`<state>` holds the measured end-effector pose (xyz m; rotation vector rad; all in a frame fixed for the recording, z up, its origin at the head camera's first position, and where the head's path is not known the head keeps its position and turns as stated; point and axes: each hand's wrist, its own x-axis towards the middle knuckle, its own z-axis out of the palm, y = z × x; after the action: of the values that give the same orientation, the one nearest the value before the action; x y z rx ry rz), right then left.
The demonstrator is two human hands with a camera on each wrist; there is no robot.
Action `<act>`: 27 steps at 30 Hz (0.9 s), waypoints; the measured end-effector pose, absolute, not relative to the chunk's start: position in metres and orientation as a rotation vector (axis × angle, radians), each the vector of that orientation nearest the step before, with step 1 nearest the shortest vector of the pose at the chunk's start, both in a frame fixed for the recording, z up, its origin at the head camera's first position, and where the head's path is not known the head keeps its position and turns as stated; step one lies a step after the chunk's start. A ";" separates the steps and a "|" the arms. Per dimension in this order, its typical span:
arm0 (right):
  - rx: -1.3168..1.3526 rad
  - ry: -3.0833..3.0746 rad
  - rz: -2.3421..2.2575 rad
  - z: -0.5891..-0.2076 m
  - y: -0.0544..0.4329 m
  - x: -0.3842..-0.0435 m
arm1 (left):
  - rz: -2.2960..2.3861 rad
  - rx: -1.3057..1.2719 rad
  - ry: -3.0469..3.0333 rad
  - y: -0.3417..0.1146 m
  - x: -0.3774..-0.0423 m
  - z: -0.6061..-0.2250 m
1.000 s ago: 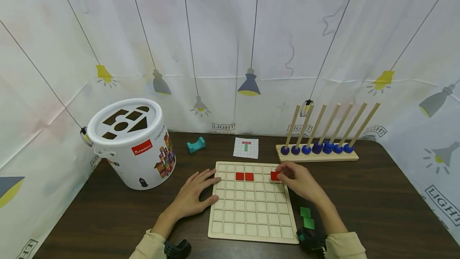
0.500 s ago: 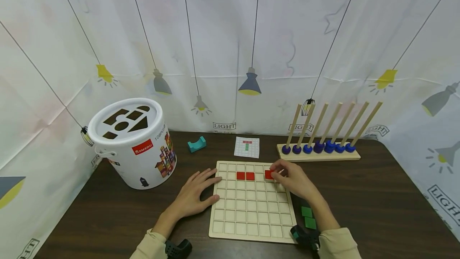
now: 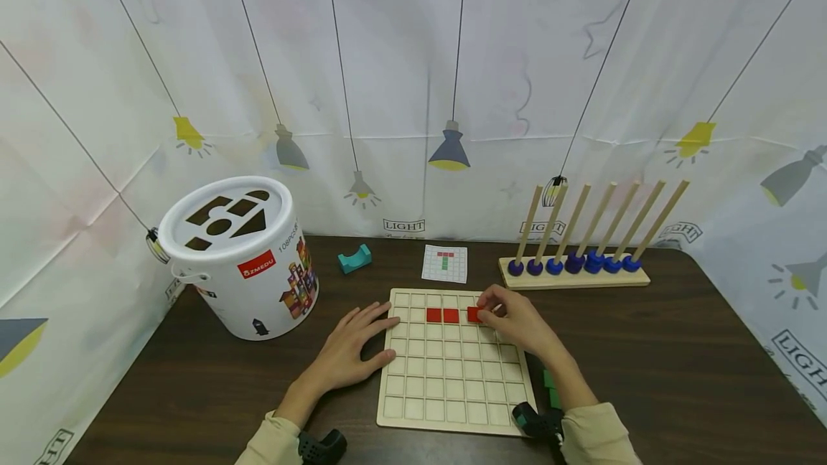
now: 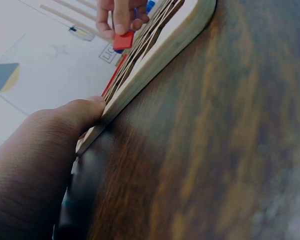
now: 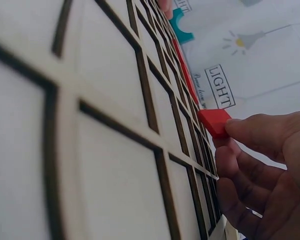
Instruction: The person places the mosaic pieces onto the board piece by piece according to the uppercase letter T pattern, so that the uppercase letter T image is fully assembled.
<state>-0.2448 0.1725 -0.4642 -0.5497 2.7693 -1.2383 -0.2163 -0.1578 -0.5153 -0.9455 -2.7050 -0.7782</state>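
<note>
A light wooden grid board [image 3: 446, 368] lies on the dark table, with two red square tiles [image 3: 442, 316] side by side in its second row. Between thumb and fingers my right hand [image 3: 517, 318] pinches a third red square tile [image 5: 214, 122], held just above the board to the right of the pair. My left hand [image 3: 354, 346] rests at the board's left edge, fingers spread and thumb touching the rim. Two green square tiles [image 3: 549, 380] lie right of the board, partly hidden by my right forearm.
Behind the board lies a printed pattern card [image 3: 444, 264] with a red and green T. A teal arch block [image 3: 354, 259] sits left of it. A white bucket [image 3: 239, 257] stands at left, and a peg rack with blue beads [image 3: 573, 275] at back right.
My right hand has moved left with the red tile, bringing it closer to the two red tiles on the board. The left hand has stayed in place.
</note>
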 end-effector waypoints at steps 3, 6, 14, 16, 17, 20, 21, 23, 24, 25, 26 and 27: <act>-0.540 2.759 -1.244 -0.464 0.172 -0.245 | -0.783 -0.945 -2.709 -0.157 -0.217 -0.515; -0.527 2.758 -1.240 -0.463 0.171 -0.245 | -0.775 -0.945 -2.711 -0.156 -0.217 -0.515; -0.500 2.761 -1.222 -0.464 0.167 -0.245 | -0.776 -0.948 -2.704 -0.155 -0.216 -0.515; -0.500 2.751 -1.220 -0.465 0.167 -0.244 | -0.776 -0.949 -2.707 -0.156 -0.215 -0.515; -0.500 2.745 -1.220 -0.465 0.166 -0.244 | -0.775 -0.948 -2.710 -0.156 -0.215 -0.516; -0.513 2.740 -1.206 -0.466 0.165 -0.244 | -0.768 -0.944 -2.718 -0.157 -0.214 -0.517; -0.523 2.747 -1.195 -0.465 0.165 -0.244 | -0.767 -0.944 -2.718 -0.158 -0.215 -0.518; -0.532 2.766 -1.170 -0.465 0.164 -0.244 | -0.767 -0.941 -2.721 -0.158 -0.216 -0.518; -0.537 2.777 -1.152 -0.464 0.163 -0.245 | -0.771 -0.941 -2.720 -0.158 -0.216 -0.518; -0.542 2.786 -1.135 -0.464 0.162 -0.246 | -0.776 -0.941 -2.721 -0.159 -0.217 -0.518; -0.548 2.795 -1.116 -0.464 0.162 -0.246 | -0.779 -0.941 -2.720 -0.159 -0.217 -0.518; -0.542 2.798 -1.106 -0.464 0.161 -0.247 | -0.778 -0.942 -2.719 -0.158 -0.217 -0.518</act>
<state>-0.2469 0.1612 -0.4636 -0.5423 2.7984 -1.1059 -0.2169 -0.1585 -0.5178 -0.9418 -2.7192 -0.7780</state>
